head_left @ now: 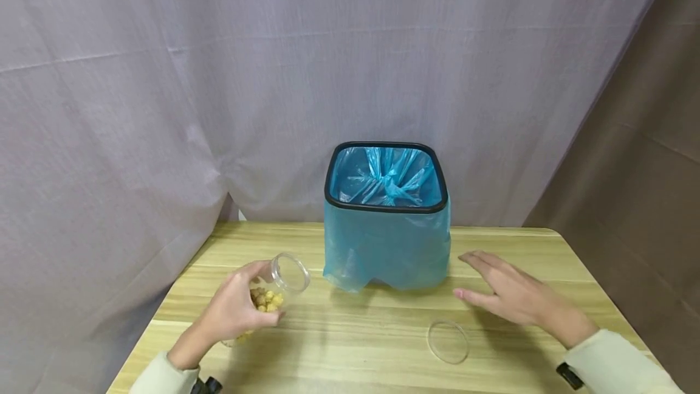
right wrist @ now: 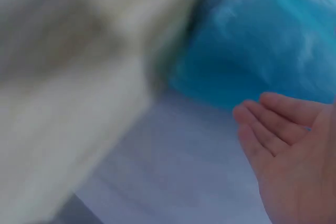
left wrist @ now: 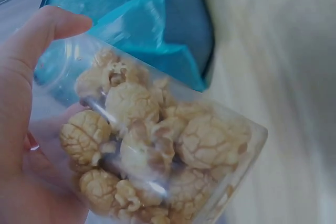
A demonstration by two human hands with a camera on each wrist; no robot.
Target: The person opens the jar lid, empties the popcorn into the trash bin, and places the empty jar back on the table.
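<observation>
Pale sleeves (head_left: 618,362) come in at the lower edge of the head view, each leading to a bare hand above the wooden table (head_left: 355,345). The person's left hand (head_left: 232,304) holds a clear jar (head_left: 277,279), thumb and fingers curled round its wall on opposite sides. The jar leans, its uncovered mouth pointing up and toward the bin (head_left: 385,207), and popcorn (head_left: 268,300) sits inside. Whether its base touches the table cannot be told.

The right hand (head_left: 505,290) holds nothing; its fingers are extended, thumb apart, near the right side of the bin. A clear round lid (head_left: 466,348), as it seems to be, lies on the table between the jar and that hand. A blue bag (head_left: 385,248) lines the bin and hangs over its outside.

The step in hand looks like managing the opened jar, with the lid already off. The next move probably calls for a steady left grip and care over the tilt, since loose popcorn could spill.
</observation>
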